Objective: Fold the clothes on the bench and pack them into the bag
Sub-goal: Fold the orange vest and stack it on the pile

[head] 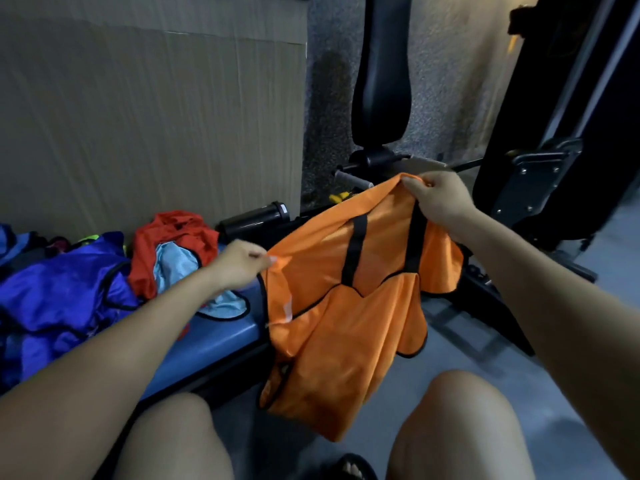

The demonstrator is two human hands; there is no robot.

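— Hands first: what has each got?
— Left hand (239, 263) and right hand (438, 199) each pinch an edge of the orange vest (346, 306) (black-trimmed), fingers curled tight.
— Where is it?
— Hanging off the blue bench (211, 336) end, beside the heaped clothes (69, 285).

Dim indoor light, cool bluish cast, source not in view. Soft shadow on the speckled wall (329, 98) beside the black upright pad (381, 64). Wide-angle bending at the edges; cardboard sheet (138, 116) curves. Overall soft, smeary detail; left hand (239, 265) slightly blurred. Orange vest (346, 306) is the brightest patch, no glare.
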